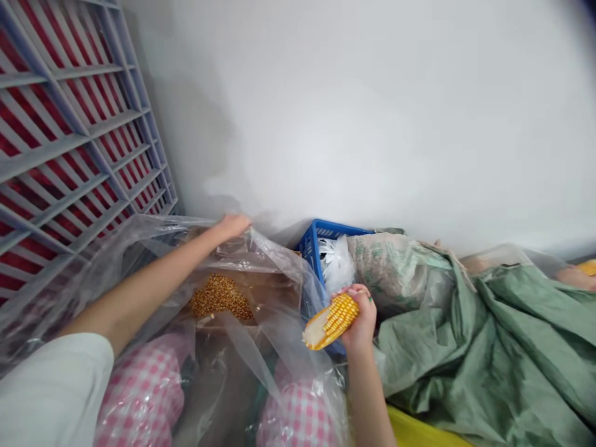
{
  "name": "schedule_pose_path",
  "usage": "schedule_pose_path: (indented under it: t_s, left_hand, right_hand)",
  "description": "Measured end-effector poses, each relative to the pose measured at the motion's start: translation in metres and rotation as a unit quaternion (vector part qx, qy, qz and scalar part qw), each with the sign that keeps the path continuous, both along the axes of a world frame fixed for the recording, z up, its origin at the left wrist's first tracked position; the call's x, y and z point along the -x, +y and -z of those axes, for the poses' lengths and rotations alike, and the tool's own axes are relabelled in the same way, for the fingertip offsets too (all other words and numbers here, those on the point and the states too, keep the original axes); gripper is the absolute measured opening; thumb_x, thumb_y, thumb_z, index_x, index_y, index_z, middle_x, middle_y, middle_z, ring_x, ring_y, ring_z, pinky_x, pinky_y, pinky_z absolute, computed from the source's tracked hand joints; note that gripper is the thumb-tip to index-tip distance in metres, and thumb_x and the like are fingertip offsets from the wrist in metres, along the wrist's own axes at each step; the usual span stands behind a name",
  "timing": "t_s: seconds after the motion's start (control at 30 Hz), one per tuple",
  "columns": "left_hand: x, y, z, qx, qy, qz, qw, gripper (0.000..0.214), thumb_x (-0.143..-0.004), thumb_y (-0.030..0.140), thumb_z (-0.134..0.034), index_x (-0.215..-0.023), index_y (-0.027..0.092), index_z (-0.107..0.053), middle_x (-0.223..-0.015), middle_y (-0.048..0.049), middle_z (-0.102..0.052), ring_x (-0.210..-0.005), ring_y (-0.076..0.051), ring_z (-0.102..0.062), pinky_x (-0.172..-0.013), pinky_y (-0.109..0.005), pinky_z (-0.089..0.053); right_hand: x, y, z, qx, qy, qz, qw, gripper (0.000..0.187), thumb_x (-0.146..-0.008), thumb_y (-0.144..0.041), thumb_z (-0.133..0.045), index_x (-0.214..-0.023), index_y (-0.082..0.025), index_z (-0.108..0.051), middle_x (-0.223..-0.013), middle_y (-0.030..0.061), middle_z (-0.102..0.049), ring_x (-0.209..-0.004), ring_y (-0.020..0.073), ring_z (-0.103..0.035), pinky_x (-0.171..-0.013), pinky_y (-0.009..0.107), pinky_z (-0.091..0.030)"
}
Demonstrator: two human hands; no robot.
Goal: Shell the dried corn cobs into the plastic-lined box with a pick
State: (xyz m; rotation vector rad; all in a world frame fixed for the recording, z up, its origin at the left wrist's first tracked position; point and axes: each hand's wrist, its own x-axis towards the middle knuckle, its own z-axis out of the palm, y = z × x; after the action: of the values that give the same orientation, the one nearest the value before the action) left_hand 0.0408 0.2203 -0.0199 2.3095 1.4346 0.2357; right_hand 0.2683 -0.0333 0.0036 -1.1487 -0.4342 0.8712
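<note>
My right hand [362,316] is closed around a yellow corn cob [331,321], held tilted over the edge of a clear plastic sheet [274,261]. The sheet lines a cardboard box [274,285] that holds a pile of loose corn kernels [218,297]. My left hand [231,225] reaches to the far rim of the box and grips the plastic there. My knees in pink checked trousers [298,416] sit under the plastic at the bottom.
A blue plastic crate [316,239] with a white bag stands behind the box by the white wall. Green woven sacks [488,335] lie heaped at the right. A grey slatted crate [69,136] leans at the left. Something yellow [419,431] shows at the bottom.
</note>
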Motion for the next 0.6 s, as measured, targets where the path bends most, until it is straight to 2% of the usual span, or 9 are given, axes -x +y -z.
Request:
schedule_pose_path:
  t_s: [0.07,0.13,0.17,0.2,0.23,0.33,0.43,0.5,0.6]
  left_hand:
    - [-0.005,0.006,-0.034,-0.004,-0.008,0.009,1.0,0.023,-0.081,0.031,-0.048,-0.075,0.014,-0.063,-0.067,-0.0027,-0.061,-0.069,-0.014,-0.057,-0.069,-0.028,-0.043]
    - [-0.017,0.012,-0.074,-0.008,-0.032,0.017,0.999,0.025,-0.08,0.03,-0.044,-0.079,0.015,-0.064,-0.063,-0.0014,-0.06,-0.062,-0.013,-0.056,-0.062,-0.024,-0.041]
    - [-0.023,0.013,-0.095,-0.027,-0.053,0.016,0.998,0.027,-0.08,0.029,-0.042,-0.084,0.015,-0.064,-0.065,-0.0023,-0.061,-0.063,-0.013,-0.056,-0.061,-0.023,-0.04]
    - [-0.029,0.014,-0.114,-0.075,-0.086,0.003,0.993,0.027,-0.078,0.029,-0.042,-0.085,0.014,-0.064,-0.068,-0.0045,-0.062,-0.065,-0.015,-0.057,-0.061,-0.025,-0.04]
    - [-0.033,0.013,-0.133,-0.139,-0.11,-0.021,0.984,0.027,-0.077,0.029,-0.043,-0.086,0.014,-0.064,-0.073,-0.0065,-0.063,-0.071,-0.017,-0.058,-0.064,-0.027,-0.04]
    - [-0.031,0.002,-0.17,-0.243,-0.12,-0.05,0.961,0.031,-0.078,0.031,-0.043,-0.094,0.015,-0.063,-0.09,-0.0109,-0.064,-0.089,-0.024,-0.057,-0.075,-0.034,-0.04]
    - [-0.009,-0.015,-0.174,-0.274,-0.067,-0.08,0.956,0.033,-0.081,0.03,-0.041,-0.103,0.015,-0.061,-0.102,-0.0141,-0.061,-0.105,-0.03,-0.05,-0.088,-0.044,-0.034]
    - [0.012,-0.025,-0.16,-0.277,-0.027,-0.122,0.953,0.039,-0.079,0.031,-0.046,-0.115,0.016,-0.054,-0.114,-0.0157,-0.057,-0.115,-0.033,-0.042,-0.092,-0.05,-0.03]
    - [0.045,-0.029,-0.131,-0.16,0.058,-0.178,0.969,0.056,-0.071,0.037,-0.058,-0.122,0.018,-0.047,-0.115,-0.018,-0.057,-0.112,-0.038,-0.044,-0.089,-0.056,-0.03]
  right_hand:
    - [0.02,0.011,-0.011,0.041,-0.116,-0.112,0.986,0.012,-0.059,-0.023,-0.06,-0.066,-0.018,-0.052,-0.057,-0.0042,-0.057,-0.053,0.0116,-0.052,-0.054,0.024,-0.041]
    - [0.044,0.029,-0.015,0.095,-0.227,-0.253,0.936,0.009,-0.057,-0.02,-0.061,-0.064,-0.016,-0.057,-0.059,-0.004,-0.058,-0.056,0.0101,-0.05,-0.055,0.022,-0.038]
    - [0.056,0.04,-0.014,0.128,-0.258,-0.286,0.914,0.009,-0.053,-0.018,-0.064,-0.058,-0.016,-0.057,-0.054,-0.0055,-0.055,-0.055,0.0081,-0.047,-0.054,0.02,-0.035]
    - [0.066,0.053,-0.009,0.173,-0.257,-0.312,0.898,0.012,-0.049,-0.016,-0.066,-0.05,-0.015,-0.054,-0.046,-0.007,-0.049,-0.05,0.0064,-0.042,-0.05,0.019,-0.031]
    - [0.075,0.066,-0.002,0.192,-0.249,-0.312,0.897,0.016,-0.046,-0.014,-0.066,-0.045,-0.015,-0.05,-0.04,-0.0079,-0.043,-0.046,0.0055,-0.038,-0.047,0.019,-0.028]
    - [0.086,0.098,0.029,0.207,-0.21,-0.276,0.915,0.014,-0.049,-0.016,-0.062,-0.047,-0.016,-0.049,-0.036,-0.0079,-0.039,-0.041,0.0066,-0.037,-0.044,0.02,-0.029]
    - [0.074,0.111,0.055,0.189,-0.152,-0.229,0.943,0.01,-0.059,-0.027,-0.054,-0.061,-0.017,-0.051,-0.04,-0.0063,-0.044,-0.04,0.01,-0.043,-0.042,0.023,-0.036]
    - [0.056,0.111,0.061,0.155,-0.117,-0.196,0.961,0.019,-0.06,-0.03,-0.053,-0.075,-0.019,-0.052,-0.045,-0.0058,-0.049,-0.042,0.0125,-0.049,-0.043,0.024,-0.04]
    - [0.022,0.106,0.056,0.092,-0.081,-0.133,0.984,0.029,-0.058,-0.031,-0.057,-0.084,-0.021,-0.05,-0.05,-0.0054,-0.053,-0.043,0.0132,-0.052,-0.042,0.025,-0.043]
